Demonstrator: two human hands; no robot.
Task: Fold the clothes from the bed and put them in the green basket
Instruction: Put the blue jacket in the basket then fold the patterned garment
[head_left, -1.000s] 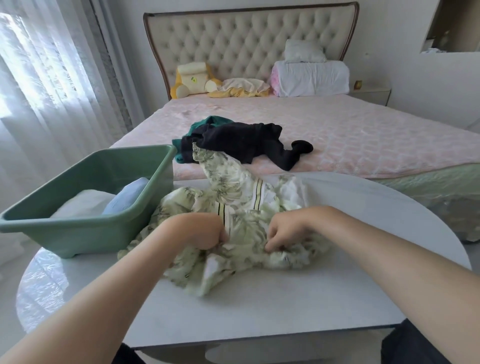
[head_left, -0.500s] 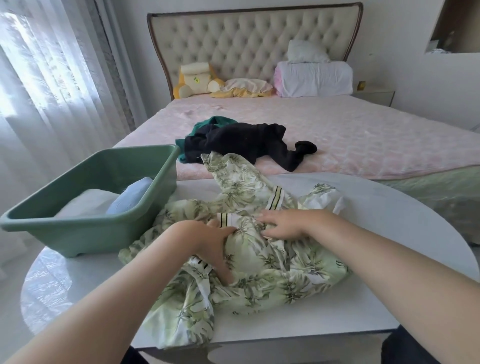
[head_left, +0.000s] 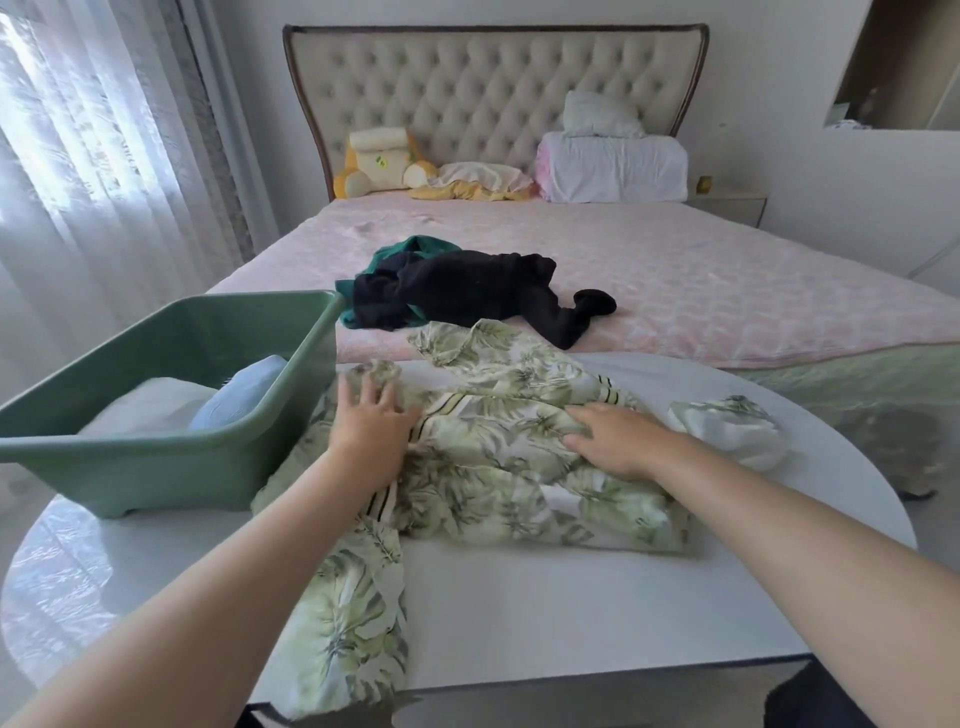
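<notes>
Both forearms are seen bare, and left hand and right hand are uncovered. At the bottom edge dark clothing is glimpsed under the right arm, with a smaller sliver under the left. The garment type cannot be told.

I'm working from a single wide-angle view, worn on the head, sitting above the near edge of the counter and tilted forward and down. It is close in: both forearms enter from the bottom corners and reach the left hand and right hand over the counter's middle. Past the counter's far edge it faces along the bed to the headboard.
</notes>
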